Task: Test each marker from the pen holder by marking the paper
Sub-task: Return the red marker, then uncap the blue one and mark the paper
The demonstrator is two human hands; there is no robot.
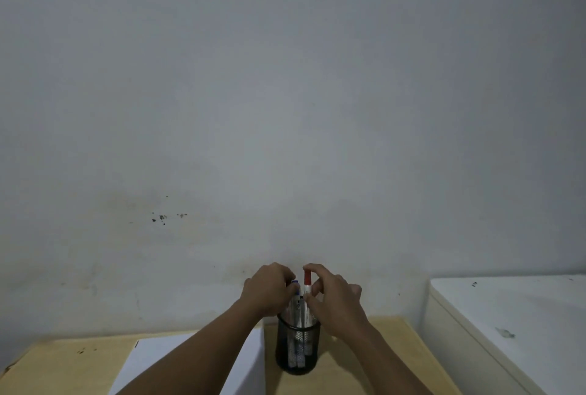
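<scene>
Reaching over a black wire-mesh pen holder (pixel 297 351) on a pale wooden desk (pixel 348 363), the right hand (pixel 336 299) pinches a red-capped white marker (pixel 307 286), likely to lift it; the left hand (pixel 269 291) pinches a blue-capped marker (pixel 296 287). White paper (pixel 149 359) lies left.

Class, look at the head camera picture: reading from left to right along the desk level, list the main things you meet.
Wooden desk → white paper → left hand → blue-capped marker → red-capped marker → right hand → white cabinet. The mesh pen holder sits below both hands.
</scene>
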